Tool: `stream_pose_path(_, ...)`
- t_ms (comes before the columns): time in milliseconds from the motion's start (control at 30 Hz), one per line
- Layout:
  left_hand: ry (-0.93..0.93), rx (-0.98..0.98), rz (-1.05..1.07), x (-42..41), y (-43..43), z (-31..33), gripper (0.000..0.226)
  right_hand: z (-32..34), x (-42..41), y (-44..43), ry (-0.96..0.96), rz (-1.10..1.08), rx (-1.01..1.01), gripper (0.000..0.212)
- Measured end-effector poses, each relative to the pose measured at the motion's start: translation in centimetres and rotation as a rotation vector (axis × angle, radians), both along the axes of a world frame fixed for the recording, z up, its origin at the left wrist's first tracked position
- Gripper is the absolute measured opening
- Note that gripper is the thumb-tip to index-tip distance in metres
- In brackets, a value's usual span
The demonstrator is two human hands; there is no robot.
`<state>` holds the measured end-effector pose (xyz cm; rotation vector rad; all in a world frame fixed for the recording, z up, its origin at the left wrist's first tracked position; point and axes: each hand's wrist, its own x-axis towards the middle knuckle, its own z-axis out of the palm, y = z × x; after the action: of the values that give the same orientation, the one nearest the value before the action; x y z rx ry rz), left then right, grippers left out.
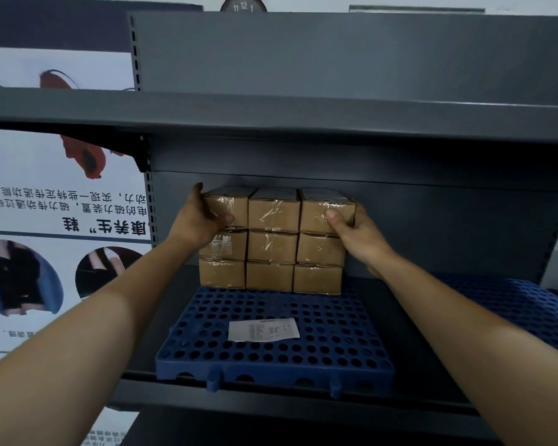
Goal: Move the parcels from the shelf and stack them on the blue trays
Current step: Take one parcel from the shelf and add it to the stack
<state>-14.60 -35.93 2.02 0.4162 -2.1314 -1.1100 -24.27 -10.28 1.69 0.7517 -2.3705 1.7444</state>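
Note:
Several brown cardboard parcels (273, 239) wrapped in clear tape stand three wide and three high at the back of a blue perforated tray (271, 355) on the grey shelf. My left hand (200, 220) grips the left end of the top row, thumb on the front of the top-left parcel (231, 204). My right hand (355, 233) clasps the right end, thumb pressed on the front of the top-right parcel (316, 212). Both hands squeeze the top row between them.
A white paper slip (263, 329) lies on the tray in front of the stack. A second blue tray (522, 307) sits at the right. The upper shelf board (271, 117) hangs close above the stack. A poster wall (62, 214) is at the left.

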Motion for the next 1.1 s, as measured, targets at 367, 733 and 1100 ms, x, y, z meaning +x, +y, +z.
stream_pose_path(367, -0.067, 0.006, -0.072, 0.3, -0.6, 0.4, 0.105, 0.0, -0.6, -0.4, 0.017, -0.055, 0.073, 0.068)
stream_pose_path(733, -0.113, -0.236, 0.081, 0.7, 0.2, 0.9, 0.104, -0.1, 0.7, 0.8, 0.114, -0.070, 0.105, 0.064)
stream_pose_path(1100, -0.044, -0.899, 0.158, 3.5, 9.0, 1.5, 0.067, -0.7, 4.5, 7.5, 0.499, -0.220, 0.669, 0.076)
